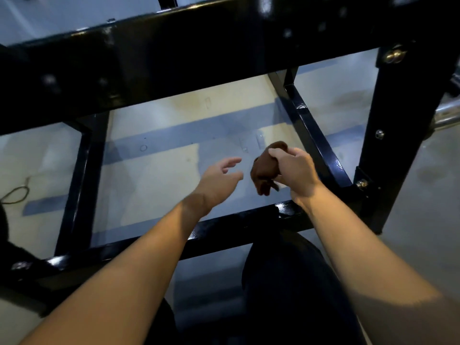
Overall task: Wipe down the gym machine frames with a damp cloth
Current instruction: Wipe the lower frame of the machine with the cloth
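View from a head-worn camera, looking down through a black steel gym machine frame [189, 56] at a pale floor with blue painted bands. 2 bare forearms reach forward over the near lower rail of the frame.

The right hand [293, 168] is curled round a bunched brown cloth [265, 168], gripping it in a fist; the cloth hangs in the air inside the frame's open bay, just left of the frame's right-hand floor rail [316, 135] and touching no metal. The left hand [221, 175] is beside the cloth, fingers spread and relaxed, holding nothing, slightly blurred so it may be moving.

Risks, as a judgement: the cloth is wadded tight, so a wipe could smear with only a small patch and miss the rail's side faces. A loose end dangles below the fist and could snag on the bolt [362, 183] at the frame's right corner. Knuckles could knock the heavy crossbeam overhead. If the cloth drips, the floor inside the frame could turn slick.
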Motion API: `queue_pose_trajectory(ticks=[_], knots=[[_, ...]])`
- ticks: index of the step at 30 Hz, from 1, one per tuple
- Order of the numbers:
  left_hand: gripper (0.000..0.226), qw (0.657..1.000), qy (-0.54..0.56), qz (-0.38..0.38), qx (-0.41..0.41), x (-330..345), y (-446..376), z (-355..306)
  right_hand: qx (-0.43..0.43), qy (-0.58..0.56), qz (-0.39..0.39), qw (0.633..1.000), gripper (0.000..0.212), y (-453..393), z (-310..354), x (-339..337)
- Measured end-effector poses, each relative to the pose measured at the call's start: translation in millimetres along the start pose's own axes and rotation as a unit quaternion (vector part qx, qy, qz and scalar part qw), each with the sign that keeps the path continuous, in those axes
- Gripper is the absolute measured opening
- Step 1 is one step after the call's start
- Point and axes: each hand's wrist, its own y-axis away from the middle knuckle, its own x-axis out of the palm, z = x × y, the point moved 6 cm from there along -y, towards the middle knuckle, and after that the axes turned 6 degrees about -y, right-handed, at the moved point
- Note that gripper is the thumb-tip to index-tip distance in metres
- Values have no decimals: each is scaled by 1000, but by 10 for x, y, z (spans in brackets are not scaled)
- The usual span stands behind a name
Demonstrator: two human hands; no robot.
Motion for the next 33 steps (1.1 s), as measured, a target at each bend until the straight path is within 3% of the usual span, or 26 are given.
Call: queue_pose_trajectory(ticks=[2, 4, 8, 11, 13, 18, 21, 23, 27, 30, 33], knots=[[53, 996, 28, 72, 34, 135, 12, -205, 30, -41, 28, 998, 7, -33, 71, 141], [55, 990, 61, 121, 41, 262, -34, -269, 58, -61, 37, 996, 14, -91, 84, 186], [18, 995, 73, 34, 51, 101, -216, -102, 69, 74, 94, 990, 32, -157, 114, 290], [17, 997, 72, -5, 37, -39, -298, -10, 53, 135, 77, 986, 35, -229, 165, 342], [16, 994, 105, 17, 6, -44, -359, 3, 16, 172, 63, 983, 26, -283, 191, 335], [21, 965, 237, 79, -82, 93, -423, 55, -29, 233, 126, 964, 35, -326, 97, 399], [22, 959, 250, 100, -89, 135, -478, 97, 13, 236, 90, 968, 45, -410, -22, 300], [25, 955, 270, 82, -90, 227, -554, 38, 33, 217, 80, 972, 29, -391, -83, 234], [55, 944, 323, 32, -64, 773, -701, -103, -58, 269, -51, 960, 28, -195, 16, -85], [37, 954, 294, 47, 29, 1109, -401, -429, -84, 292, -152, 940, 30, 253, 132, -529], [22, 964, 202, 113, 130, 1392, -99, -664, -24, 211, -158, 964, 32, 656, 96, -984]])
